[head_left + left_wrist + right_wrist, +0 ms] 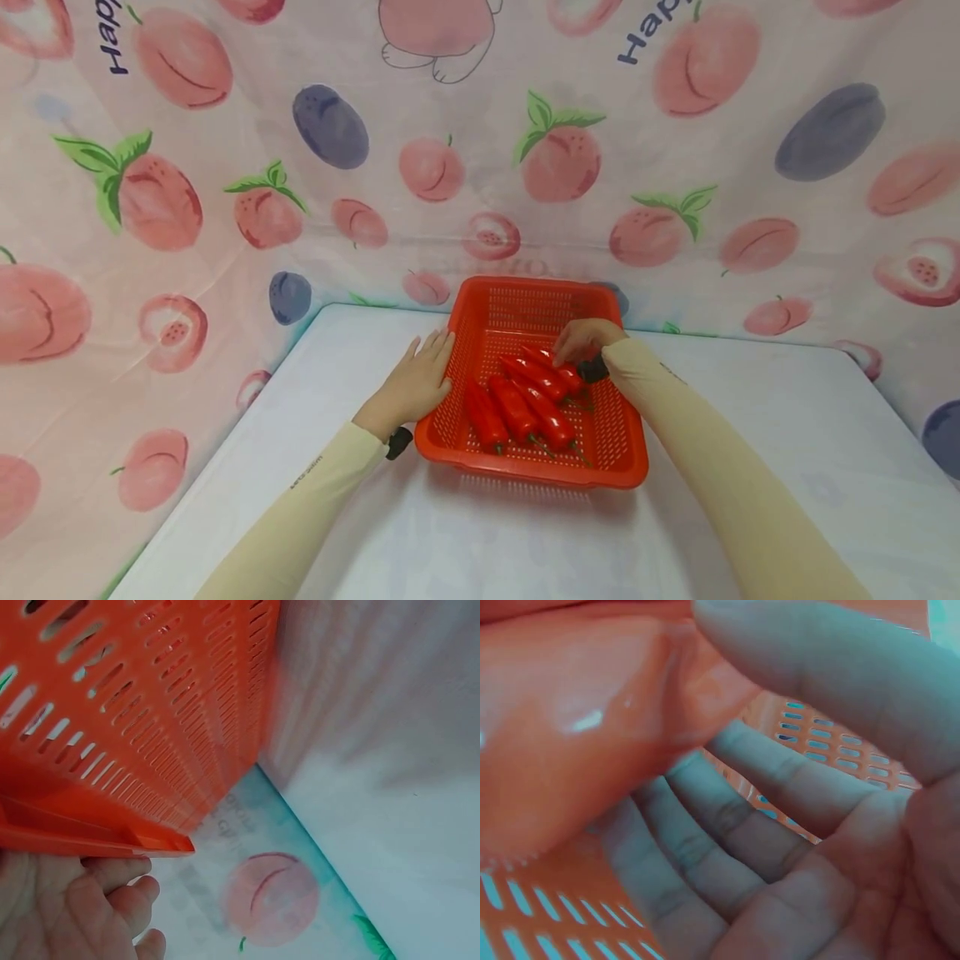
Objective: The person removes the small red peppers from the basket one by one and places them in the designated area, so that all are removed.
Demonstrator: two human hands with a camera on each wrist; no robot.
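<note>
A red plastic basket (528,473) with slotted walls holds several glossy red peppers (512,408) with green stems. My left hand (417,379) rests on the basket's left rim with its fingers stretched out; in the left wrist view the palm lies under the rim's lip (97,844). Inside the basket at the right, my right hand (587,340) reaches over the far peppers. Close up in the right wrist view, the thumb lies over a red pepper (570,735) and the fingers curl beneath it, pinching it near one end.
The basket stands on a white-covered table (780,450) toward its back edge. Behind and to the left hangs a pink cloth (465,100) printed with fruit. Dark wrist camera mounts (400,442) sit beside both cream sleeves (300,517).
</note>
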